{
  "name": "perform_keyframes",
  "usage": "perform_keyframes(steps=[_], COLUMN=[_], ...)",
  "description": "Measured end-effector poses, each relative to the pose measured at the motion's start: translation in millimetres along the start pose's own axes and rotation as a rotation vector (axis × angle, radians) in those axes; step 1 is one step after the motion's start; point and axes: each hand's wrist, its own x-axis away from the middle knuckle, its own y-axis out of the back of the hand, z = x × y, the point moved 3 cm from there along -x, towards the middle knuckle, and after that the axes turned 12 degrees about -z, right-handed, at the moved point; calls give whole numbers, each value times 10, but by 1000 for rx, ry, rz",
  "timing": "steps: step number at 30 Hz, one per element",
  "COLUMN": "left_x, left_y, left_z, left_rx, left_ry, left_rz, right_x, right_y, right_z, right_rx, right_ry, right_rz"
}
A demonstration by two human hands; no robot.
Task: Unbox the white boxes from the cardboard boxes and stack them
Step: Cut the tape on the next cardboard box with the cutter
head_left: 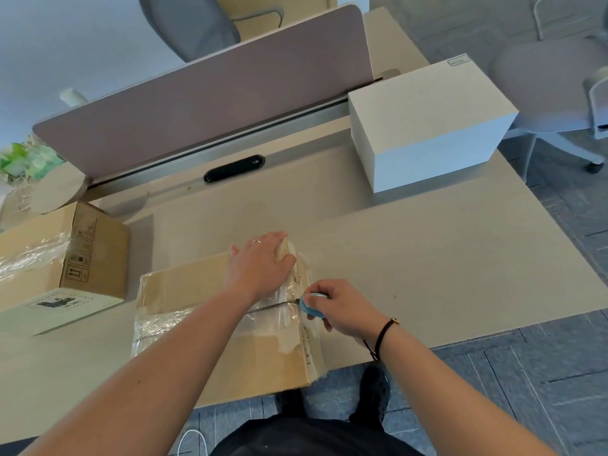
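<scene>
- The right hand point(345, 307) grips a blue cutter point(311, 307), blade in the tape seam.
- The left hand point(260, 268) lies flat, open, beyond the grip, steadying the cardboard box point(184, 284).
- Best to cut shallow, sparing the white box inside.

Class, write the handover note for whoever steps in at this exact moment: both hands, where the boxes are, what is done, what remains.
Left hand: flat on the near cardboard box, steadying it.
Right hand: grip closed on a blue cutter, blade at the tape seam on the box's right end.
One white box stands unpacked at the desk's far right.
A second cardboard box sits to the left, taped shut.
Left to do: finish the cut, unpack both, stack the white boxes.
</scene>
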Motion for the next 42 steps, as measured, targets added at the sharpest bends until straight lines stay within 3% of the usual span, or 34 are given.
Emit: perform_keyframes(steps=[4, 7, 17, 28, 42], left_x=[14, 69, 556, 1234, 1221], left_y=[-1, -35, -128, -282, -325], left_z=[3, 38, 298, 162, 132], left_rx=[-34, -42, 70, -26, -38], left_ry=[-16, -36, -11, -153, -117], left_rz=[-8, -27, -98, -24, -7], right_x=[16, 33, 200, 354, 421], right_y=[13, 60, 28, -7, -32], right_z=[-33, -90, -311, -365, -211], right_rx=[-55, -241, -524, -365, -10], right_ry=[-7, -66, -182, -99, 37], right_rz=[-45, -92, -33, -21, -51])
